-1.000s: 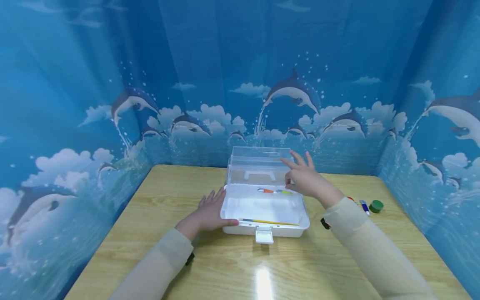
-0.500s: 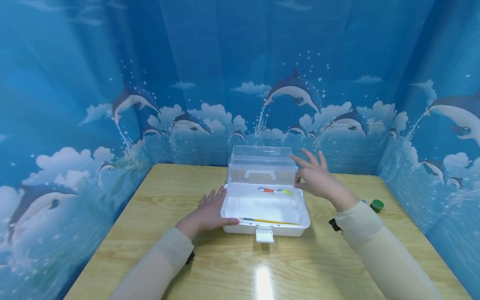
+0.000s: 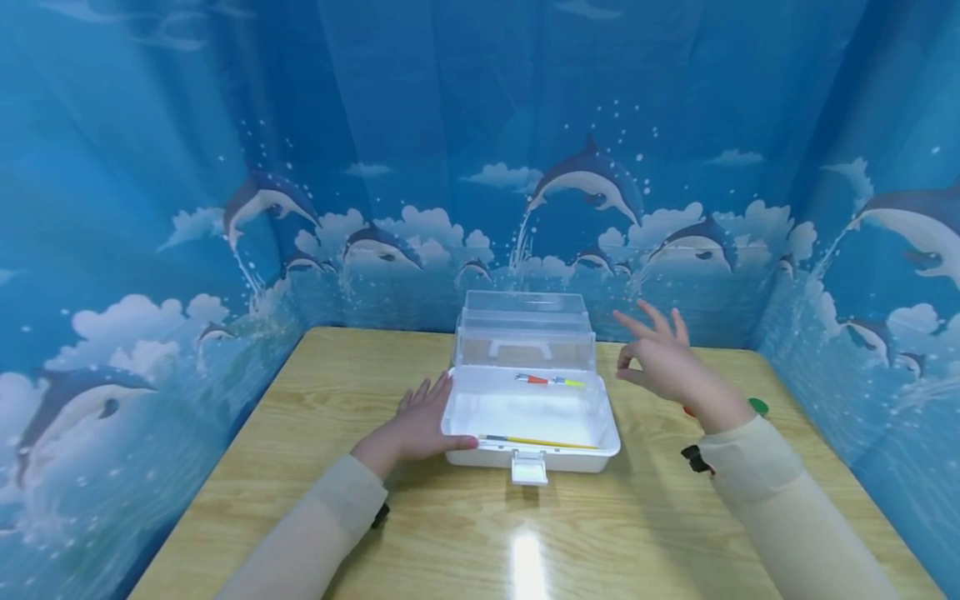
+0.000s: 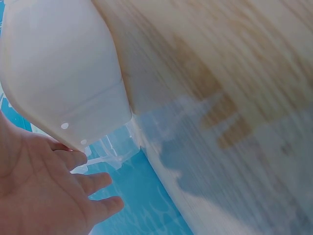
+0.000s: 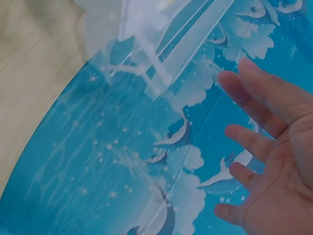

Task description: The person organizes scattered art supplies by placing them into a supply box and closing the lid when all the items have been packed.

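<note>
White plastic storage box, clear lid up | our left hand rests flat against its left wall, fingers straight | our right hand hovers beside the lid, fingers spread, holding nothing.

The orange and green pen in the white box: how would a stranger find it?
On the wooden table stands an open white box. The orange and green pen lies along its far wall, under the clear lid. The thin yellow brush lies at the near wall.
</note>
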Demonstrator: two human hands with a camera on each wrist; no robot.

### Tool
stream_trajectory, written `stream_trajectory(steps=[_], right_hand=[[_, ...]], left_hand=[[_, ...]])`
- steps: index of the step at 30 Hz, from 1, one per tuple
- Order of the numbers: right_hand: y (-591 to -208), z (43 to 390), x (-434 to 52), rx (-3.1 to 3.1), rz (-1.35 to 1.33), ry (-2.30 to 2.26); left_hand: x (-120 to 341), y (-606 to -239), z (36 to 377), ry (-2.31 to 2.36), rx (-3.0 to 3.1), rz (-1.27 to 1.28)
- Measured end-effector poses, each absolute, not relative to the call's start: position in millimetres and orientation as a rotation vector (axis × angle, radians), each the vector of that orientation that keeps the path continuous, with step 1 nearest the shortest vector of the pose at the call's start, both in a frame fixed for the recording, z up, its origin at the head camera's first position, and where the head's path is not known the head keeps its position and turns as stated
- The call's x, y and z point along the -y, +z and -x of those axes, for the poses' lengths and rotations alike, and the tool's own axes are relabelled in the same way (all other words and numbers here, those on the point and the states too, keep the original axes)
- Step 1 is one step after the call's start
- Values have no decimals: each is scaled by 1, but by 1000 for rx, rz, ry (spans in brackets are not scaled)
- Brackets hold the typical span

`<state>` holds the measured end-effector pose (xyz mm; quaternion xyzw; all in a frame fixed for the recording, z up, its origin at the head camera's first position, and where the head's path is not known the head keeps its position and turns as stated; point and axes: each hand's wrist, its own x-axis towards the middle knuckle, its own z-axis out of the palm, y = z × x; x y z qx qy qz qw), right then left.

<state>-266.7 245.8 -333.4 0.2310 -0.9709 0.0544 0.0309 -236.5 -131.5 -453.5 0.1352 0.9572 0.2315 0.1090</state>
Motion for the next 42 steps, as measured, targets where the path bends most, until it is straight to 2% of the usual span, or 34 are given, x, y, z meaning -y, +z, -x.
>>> stream_trajectory(steps=[24,42], right_hand=[[-355,250,-315,3019,-569,301],[-385,251,-366,3126,-262,445]], left_hand=[[132,-451,235,654,-2825,-410],[132,-448,232,683,-2816,-406]])
